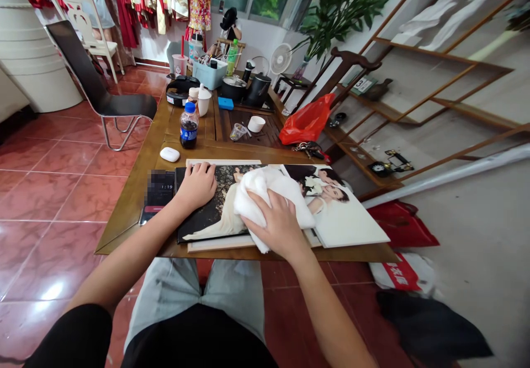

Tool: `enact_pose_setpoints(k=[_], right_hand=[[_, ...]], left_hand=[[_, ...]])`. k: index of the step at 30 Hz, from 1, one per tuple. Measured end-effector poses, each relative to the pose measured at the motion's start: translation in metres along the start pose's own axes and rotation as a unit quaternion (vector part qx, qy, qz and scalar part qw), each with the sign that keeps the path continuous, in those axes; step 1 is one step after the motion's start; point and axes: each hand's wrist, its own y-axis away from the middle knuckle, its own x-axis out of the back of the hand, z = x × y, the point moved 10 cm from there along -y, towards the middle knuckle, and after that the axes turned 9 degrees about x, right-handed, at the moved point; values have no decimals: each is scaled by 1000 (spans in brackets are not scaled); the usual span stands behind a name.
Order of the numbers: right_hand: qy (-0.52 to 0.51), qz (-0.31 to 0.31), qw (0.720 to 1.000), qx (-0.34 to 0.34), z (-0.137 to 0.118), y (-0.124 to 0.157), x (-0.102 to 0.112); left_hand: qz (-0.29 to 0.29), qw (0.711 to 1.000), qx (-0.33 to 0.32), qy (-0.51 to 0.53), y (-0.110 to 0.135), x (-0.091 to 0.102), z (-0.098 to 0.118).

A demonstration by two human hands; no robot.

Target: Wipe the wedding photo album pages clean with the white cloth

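Observation:
An open photo album lies at the near edge of the wooden table, showing a dark page on the left and a light page with a couple on the right. My right hand presses a crumpled white cloth onto the middle of the album, fingers closed over it. My left hand rests flat on the dark left page, fingers together and bent slightly, holding nothing.
A phone lies left of the album, with a white earbud case and a cola bottle behind it. Cups, kettles and a blue bin crowd the far end. A red bag sits right; a black chair stands left.

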Motion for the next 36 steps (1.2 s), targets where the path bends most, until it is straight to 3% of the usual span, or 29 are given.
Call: enact_pose_setpoints(k=[5,10,15,28,36], right_hand=[[9,20,999,26,-17,23,6],[17,15,999,36,-20,23,5],[-2,-12,999,37,-15,1,-1],[-35,-42,999,-4,14,-94,-27],[-48,-24,999,4,17,-99,-29]], left_hand=[[-5,1000,-2,2,0,-1,0],[-9,1000,-1,-1,0,-2,0],[-14,1000,-1,-3,0,-1,1],[-9,1000,-7,3,0,-3,-1],[-10,1000,-8,-3,1,-1,1]])
